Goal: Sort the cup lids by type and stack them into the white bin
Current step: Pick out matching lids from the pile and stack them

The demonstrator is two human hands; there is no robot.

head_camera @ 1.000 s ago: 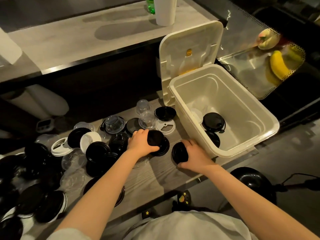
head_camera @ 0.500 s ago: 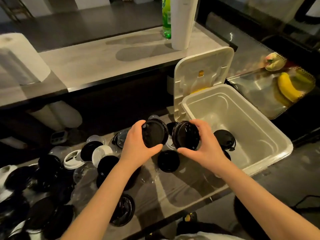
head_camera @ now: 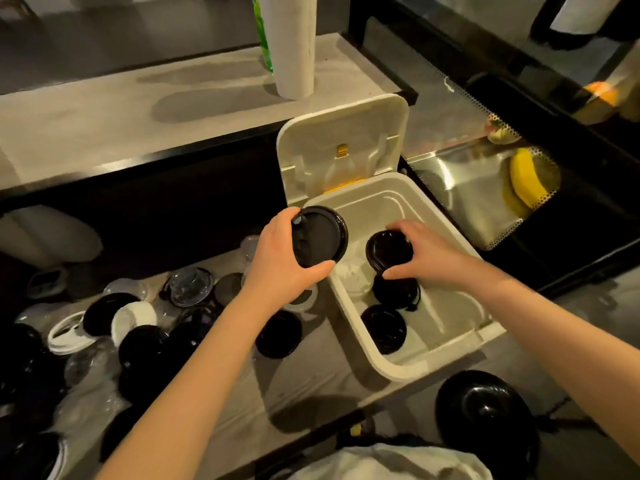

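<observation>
My left hand (head_camera: 280, 261) grips a large black lid (head_camera: 320, 237) tilted up over the near-left rim of the white bin (head_camera: 433, 355). Inside the bin, my right hand (head_camera: 429, 251) holds a smaller black lid (head_camera: 389, 251) just above a black lid stack (head_camera: 396, 292). Another black lid (head_camera: 384, 329) lies on the bin floor nearer to me. The bin's hinged cover (head_camera: 343, 150) stands open behind it. Several black, white and clear lids (head_camera: 138, 327) lie scattered on the table to the left.
A white paper roll (head_camera: 294, 46) and a green bottle (head_camera: 263, 39) stand on the raised counter behind. A metal tray with a banana (head_camera: 523, 185) sits to the right. A black round stool (head_camera: 485, 417) is below the table edge.
Both hands lifted lids off the table and carried them right. The right hand has lowered its lid into the bin; the left hand's lid has reached the bin's rim.
</observation>
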